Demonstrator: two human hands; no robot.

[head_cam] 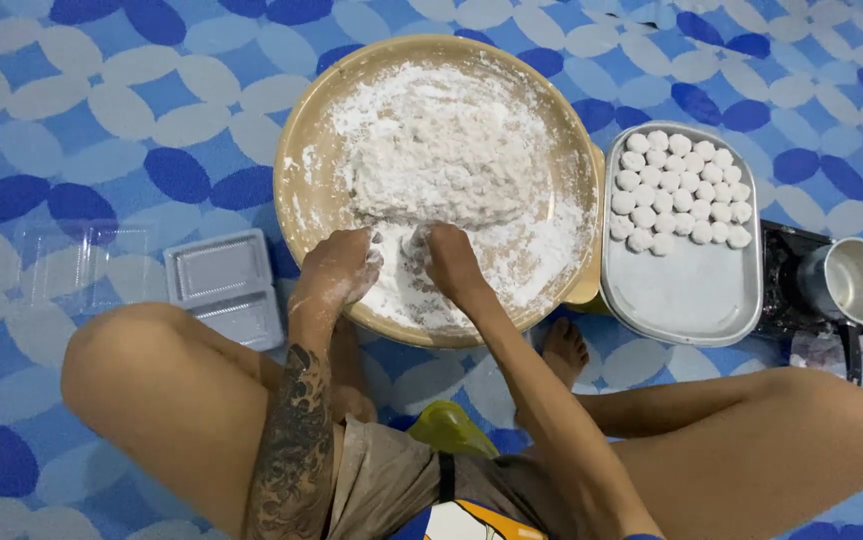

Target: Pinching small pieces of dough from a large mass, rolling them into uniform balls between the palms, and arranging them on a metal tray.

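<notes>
On the near side of the bowl: your hands work.
Left hand: curled, knuckles down in white flour.
Right hand: clenched on a small lump of white dough.
Round tan plastic bowl: centre, holding a floury dough heap.
Grey oblong metal tray: right, touching the bowl, rows of white dough balls at its far end.
Clear plastic box: left, near your knee.

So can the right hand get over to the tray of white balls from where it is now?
Probably yes. The right hand is in the floury basin, and the tray with the white balls sits right beside the basin on that side, uncovered, with nothing between them.
</notes>
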